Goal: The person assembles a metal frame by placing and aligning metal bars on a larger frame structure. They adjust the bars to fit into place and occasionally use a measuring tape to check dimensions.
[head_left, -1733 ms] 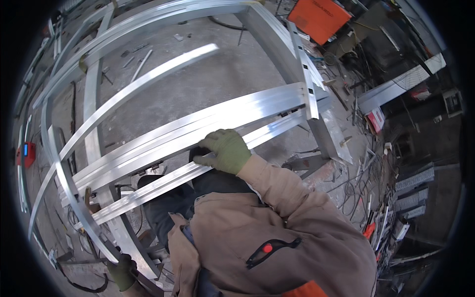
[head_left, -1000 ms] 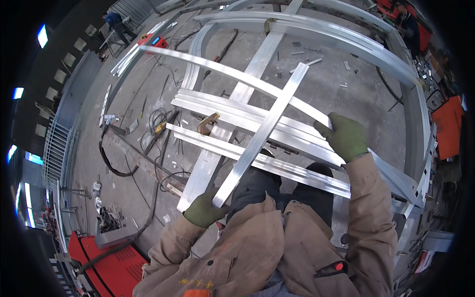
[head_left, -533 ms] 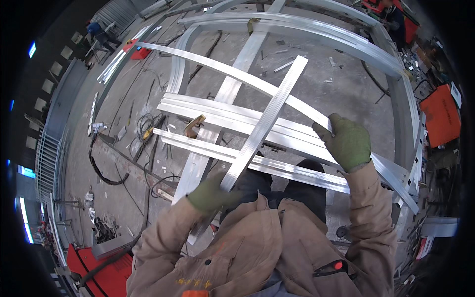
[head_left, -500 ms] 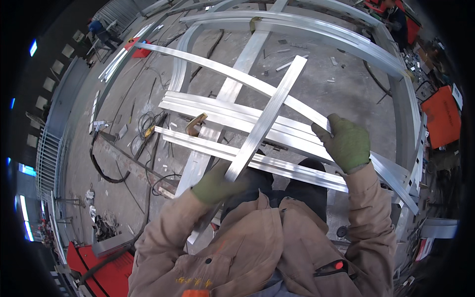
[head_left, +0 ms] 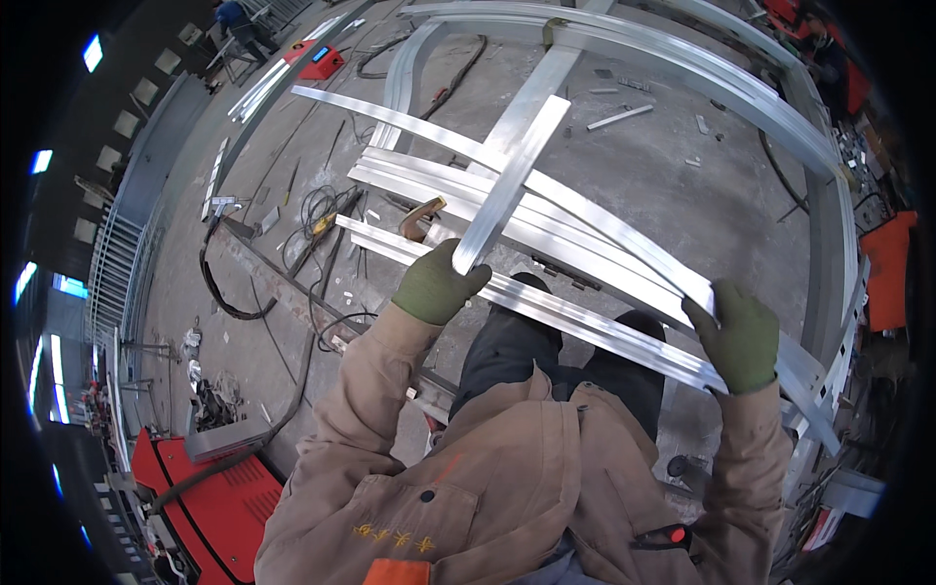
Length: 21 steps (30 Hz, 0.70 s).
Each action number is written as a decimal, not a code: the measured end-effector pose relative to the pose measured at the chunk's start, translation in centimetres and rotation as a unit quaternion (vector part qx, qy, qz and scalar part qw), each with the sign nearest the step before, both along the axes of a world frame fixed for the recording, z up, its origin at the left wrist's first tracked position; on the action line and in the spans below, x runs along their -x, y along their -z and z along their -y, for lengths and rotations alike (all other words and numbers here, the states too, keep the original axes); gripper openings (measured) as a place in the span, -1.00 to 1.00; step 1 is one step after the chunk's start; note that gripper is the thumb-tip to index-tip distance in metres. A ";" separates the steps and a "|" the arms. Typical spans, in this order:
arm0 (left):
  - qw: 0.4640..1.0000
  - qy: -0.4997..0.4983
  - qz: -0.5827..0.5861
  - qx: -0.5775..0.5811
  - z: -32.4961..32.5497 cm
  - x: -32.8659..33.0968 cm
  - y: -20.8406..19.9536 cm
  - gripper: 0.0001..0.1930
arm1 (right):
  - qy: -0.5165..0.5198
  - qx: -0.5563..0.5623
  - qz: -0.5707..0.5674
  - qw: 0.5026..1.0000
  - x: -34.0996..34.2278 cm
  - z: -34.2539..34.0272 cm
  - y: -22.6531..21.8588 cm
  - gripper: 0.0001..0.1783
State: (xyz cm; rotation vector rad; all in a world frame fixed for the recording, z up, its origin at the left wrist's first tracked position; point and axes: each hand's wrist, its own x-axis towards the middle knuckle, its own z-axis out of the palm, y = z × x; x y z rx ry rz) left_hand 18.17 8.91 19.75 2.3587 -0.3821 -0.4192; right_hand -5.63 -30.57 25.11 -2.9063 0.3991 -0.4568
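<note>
My left hand (head_left: 436, 283), in a green work glove, is closed round the near end of a flat silver metal bar (head_left: 514, 180). That bar slants away to the far right and crosses over a long thin metal strip (head_left: 624, 232). On the right, my right hand (head_left: 741, 339), gloved alike, grips the long strip near its right end; the fingertips are partly hidden. Beneath both lie grooved metal profiles (head_left: 390, 174). A nearer grooved profile (head_left: 595, 328) runs across just in front of my knees.
A large metal frame (head_left: 673, 63) surrounds the work. A tan clamp-like piece (head_left: 420, 222) sits beside the profiles. Cables (head_left: 327, 210) and scraps lie on the concrete floor (head_left: 673, 195). Red machines (head_left: 210, 497) stand lower left and far left. Other people (head_left: 244, 27) are farther off.
My left hand has moved up and away from my body, with the flat bar shifting along. My right hand keeps its hold on the long strip. The whole view has shifted slightly.
</note>
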 end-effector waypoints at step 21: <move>0.999 -0.008 -0.010 -0.051 -2.1 -2.6 -4.0 -0.27 | 0.054 -0.041 -0.030 0.997 8.7 7.2 1.4 -0.50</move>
